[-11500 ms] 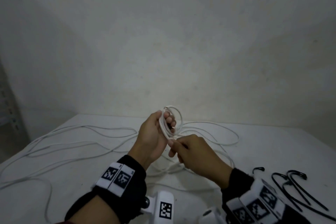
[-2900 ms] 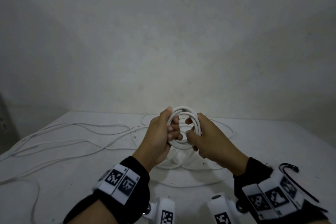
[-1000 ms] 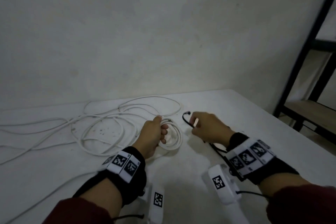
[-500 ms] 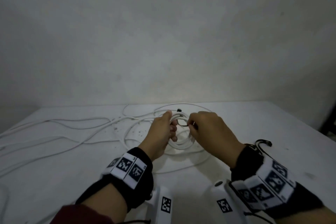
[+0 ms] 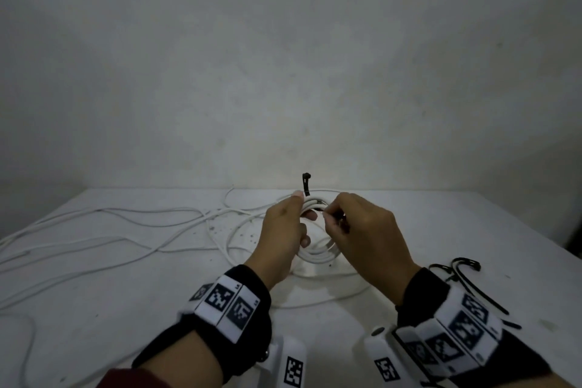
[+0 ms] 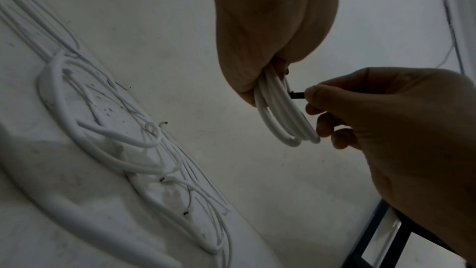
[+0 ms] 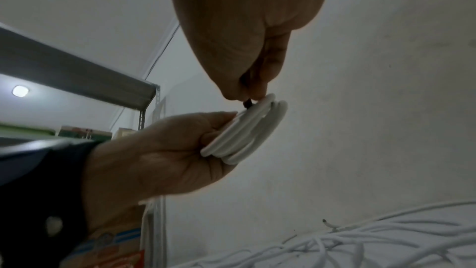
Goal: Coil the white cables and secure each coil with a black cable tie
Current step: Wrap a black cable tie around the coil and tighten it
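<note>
**Coil in your left hand, tie pinched in your right**

From the head view, your left hand (image 5: 281, 231) holds the white coil (image 5: 318, 253) upright above the table (image 5: 441, 230), thumb over its top and fingers curled through its middle. Your right hand (image 5: 362, 238) sits just beside it, fingertips closed on the black cable tie (image 5: 305, 183), whose head end sticks up above the coil against the wall. Only this view shows that free end; both wrist views lose it behind your hands.

The left wrist view gives you what the head view hides: the coil (image 6: 283, 115) is several loops stacked side by side, hanging below your curled left fingers, and a short black stub of the tie (image 6: 296, 95) runs from your right thumb and forefinger straight to the loops.

The right wrist view shows the coil (image 7: 247, 129) nearly edge-on, gripped between your left thumb and fingers, with your right fingertips pinched on the tie (image 7: 247, 103) right at the coil's upper rim.

Loose white cables (image 5: 126, 230) sprawl over the table to your left and beneath the coil. Spare black ties (image 5: 466, 274) lie by your right wrist, seen only from the head camera. A metal shelf (image 7: 77, 76) shows in the right wrist view alone.
</note>
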